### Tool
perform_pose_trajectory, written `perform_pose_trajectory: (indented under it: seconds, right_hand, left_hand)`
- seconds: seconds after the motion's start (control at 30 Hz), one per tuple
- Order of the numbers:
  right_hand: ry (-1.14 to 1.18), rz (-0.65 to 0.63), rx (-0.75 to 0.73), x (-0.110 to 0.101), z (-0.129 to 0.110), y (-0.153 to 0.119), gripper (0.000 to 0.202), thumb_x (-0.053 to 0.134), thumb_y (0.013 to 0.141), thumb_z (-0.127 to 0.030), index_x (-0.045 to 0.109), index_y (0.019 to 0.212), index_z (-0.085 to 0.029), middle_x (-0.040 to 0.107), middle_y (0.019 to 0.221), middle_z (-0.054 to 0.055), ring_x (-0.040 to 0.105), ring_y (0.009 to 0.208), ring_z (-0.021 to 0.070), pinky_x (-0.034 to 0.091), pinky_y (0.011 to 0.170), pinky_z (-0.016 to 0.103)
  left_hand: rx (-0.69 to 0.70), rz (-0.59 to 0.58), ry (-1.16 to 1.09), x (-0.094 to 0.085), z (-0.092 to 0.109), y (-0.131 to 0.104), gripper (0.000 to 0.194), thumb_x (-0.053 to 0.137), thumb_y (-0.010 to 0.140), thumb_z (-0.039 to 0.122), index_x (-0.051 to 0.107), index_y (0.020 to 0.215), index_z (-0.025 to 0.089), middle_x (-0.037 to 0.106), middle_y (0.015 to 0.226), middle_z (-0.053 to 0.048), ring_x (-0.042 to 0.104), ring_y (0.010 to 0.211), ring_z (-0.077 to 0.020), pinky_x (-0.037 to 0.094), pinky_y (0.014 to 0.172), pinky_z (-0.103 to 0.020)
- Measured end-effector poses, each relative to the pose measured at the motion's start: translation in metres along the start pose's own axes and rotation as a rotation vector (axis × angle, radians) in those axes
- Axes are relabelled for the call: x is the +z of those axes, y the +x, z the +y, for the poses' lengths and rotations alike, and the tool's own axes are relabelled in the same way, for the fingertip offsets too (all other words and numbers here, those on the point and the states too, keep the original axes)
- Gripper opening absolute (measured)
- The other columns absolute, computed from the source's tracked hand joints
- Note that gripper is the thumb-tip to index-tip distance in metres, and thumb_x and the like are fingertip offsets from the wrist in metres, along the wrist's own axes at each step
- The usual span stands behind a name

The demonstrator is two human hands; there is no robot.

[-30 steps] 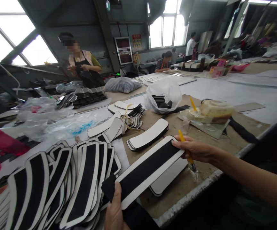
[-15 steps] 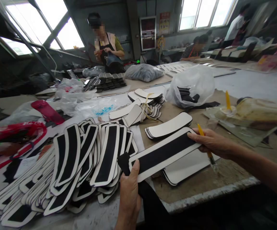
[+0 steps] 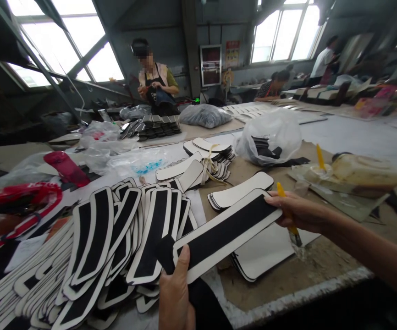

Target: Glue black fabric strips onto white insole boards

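A long, slightly curved white panel [image 3: 198, 268] with a black strip [image 3: 231, 229] along its middle is stretched between my two hands. My left hand [image 3: 177, 295] pinches its near left end, thumb on top. Black material [image 3: 166, 254] sticks out beside that thumb, and more hangs below the hand. At the far right end, my right hand [image 3: 298, 211] grips the panel and also carries a yellow-handled brush [image 3: 294, 233], bristles down. Under the panel lie plain white panels [image 3: 263, 256], with another small stack [image 3: 241, 190] behind it.
Left of my hands, a large heap of black-and-white panels [image 3: 93, 233] covers the table. A tied bundle [image 3: 210, 167], a clear bag of black pieces [image 3: 270, 137] and a glue-stained container [image 3: 363, 169] with a yellow handle stand beyond. A co-worker [image 3: 155, 85] stands across the table.
My view has tilted, so the background sits lower. Both hands and the panel have shifted slightly left, the left hand also down. The brush in my right hand has swung a little left.
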State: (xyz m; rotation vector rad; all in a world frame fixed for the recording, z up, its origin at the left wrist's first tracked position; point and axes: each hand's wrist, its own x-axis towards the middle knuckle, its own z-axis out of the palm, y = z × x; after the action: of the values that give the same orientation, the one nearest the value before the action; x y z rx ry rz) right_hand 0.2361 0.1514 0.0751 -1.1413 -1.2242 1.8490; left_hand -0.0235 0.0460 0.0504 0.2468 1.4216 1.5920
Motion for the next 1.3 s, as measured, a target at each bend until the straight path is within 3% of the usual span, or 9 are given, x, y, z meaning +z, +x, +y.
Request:
perform_pose_trajectory:
  seconds: [0.17, 0.37, 0.5, 0.63, 0.77, 0.9, 1.0, 1.13, 1.3]
  right_hand:
    - [-0.106, 0.017, -0.015, 0.005, -0.005, 0.002, 0.043, 0.073, 0.07, -0.047, 0.04, 0.071, -0.019, 0.031, 0.057, -0.009, 0.023, 0.044, 0.0034, 0.015, 0.037, 0.015]
    - [-0.177, -0.023, -0.061, 0.006, -0.003, -0.001, 0.043, 0.069, 0.074, -0.047, 0.036, 0.072, -0.02, 0.03, 0.055, -0.01, 0.021, 0.045, 0.0034, 0.017, 0.039, 0.016]
    - [-0.103, -0.058, -0.013, 0.004, -0.005, -0.004, 0.041, 0.069, 0.075, -0.047, 0.039, 0.077, -0.02, 0.032, 0.059, -0.01, 0.023, 0.046, 0.0032, 0.016, 0.039, 0.014]
    - [-0.193, -0.031, -0.025, 0.005, -0.01, -0.005, 0.039, 0.069, 0.074, -0.048, 0.045, 0.075, -0.018, 0.036, 0.06, -0.007, 0.029, 0.045, 0.0033, 0.019, 0.036, 0.013]
    - [-0.242, 0.059, -0.052, 0.006, -0.009, -0.003, 0.04, 0.075, 0.066, -0.046, 0.05, 0.072, -0.016, 0.041, 0.059, -0.006, 0.034, 0.045, 0.0038, 0.025, 0.035, 0.012]
    - [-0.022, 0.068, -0.036, 0.006, 0.002, -0.002, 0.04, 0.077, 0.062, -0.045, 0.05, 0.072, -0.017, 0.041, 0.057, -0.007, 0.034, 0.043, 0.0031, 0.025, 0.034, 0.012]
    - [0.064, 0.067, -0.022, 0.005, 0.008, -0.002, 0.039, 0.077, 0.063, -0.044, 0.051, 0.074, -0.017, 0.043, 0.058, -0.007, 0.036, 0.044, 0.0038, 0.027, 0.034, 0.013]
    - [-0.018, 0.08, -0.041, 0.003, 0.01, -0.003, 0.039, 0.073, 0.068, -0.049, 0.051, 0.074, -0.017, 0.045, 0.061, -0.005, 0.04, 0.047, 0.0052, 0.032, 0.037, 0.015]
    - [-0.294, 0.148, -0.084, 0.001, 0.005, -0.004, 0.034, 0.071, 0.069, -0.045, 0.052, 0.072, -0.017, 0.044, 0.062, -0.004, 0.04, 0.05, 0.0075, 0.032, 0.039, 0.017]
  left_hand:
    - [0.091, 0.105, 0.131, -0.01, -0.003, 0.01, 0.049, 0.073, 0.069, 0.027, 0.057, 0.115, 0.021, 0.066, 0.113, -0.007, 0.049, 0.119, -0.0281, 0.034, 0.106, -0.045]
    - [0.223, 0.16, 0.357, -0.024, -0.011, 0.022, 0.033, 0.077, 0.062, 0.029, 0.066, 0.091, 0.02, 0.063, 0.117, -0.008, 0.03, 0.132, -0.0319, 0.026, 0.109, -0.044]
    - [0.261, 0.15, 0.373, -0.025, -0.015, 0.025, 0.034, 0.076, 0.062, 0.026, 0.065, 0.093, 0.018, 0.064, 0.116, -0.008, 0.03, 0.132, -0.0326, 0.023, 0.11, -0.046]
    - [0.284, 0.149, 0.349, -0.021, -0.012, 0.023, 0.034, 0.075, 0.063, 0.024, 0.065, 0.093, 0.015, 0.061, 0.12, -0.01, 0.031, 0.132, -0.0302, 0.013, 0.113, -0.043]
    - [0.136, 0.157, 0.289, -0.014, -0.011, 0.016, 0.036, 0.075, 0.064, 0.03, 0.065, 0.095, 0.013, 0.066, 0.11, -0.011, 0.042, 0.125, -0.0306, 0.02, 0.112, -0.043]
    - [-0.095, 0.068, 0.089, -0.01, -0.015, 0.008, 0.042, 0.07, 0.071, 0.037, 0.063, 0.104, 0.012, 0.07, 0.101, -0.011, 0.055, 0.112, -0.0297, 0.038, 0.103, -0.045]
    - [-0.214, -0.014, 0.0, -0.01, -0.017, 0.008, 0.04, 0.068, 0.074, 0.032, 0.061, 0.109, 0.014, 0.071, 0.1, -0.01, 0.058, 0.109, -0.0283, 0.044, 0.097, -0.044]
    - [-0.186, -0.022, 0.079, -0.013, -0.021, 0.012, 0.037, 0.068, 0.074, 0.03, 0.063, 0.107, 0.015, 0.072, 0.096, -0.01, 0.059, 0.108, -0.029, 0.046, 0.095, -0.042]
    - [-0.086, 0.048, 0.208, -0.016, -0.025, 0.01, 0.036, 0.069, 0.071, 0.037, 0.067, 0.1, 0.016, 0.072, 0.09, -0.009, 0.056, 0.111, -0.0313, 0.042, 0.099, -0.044]
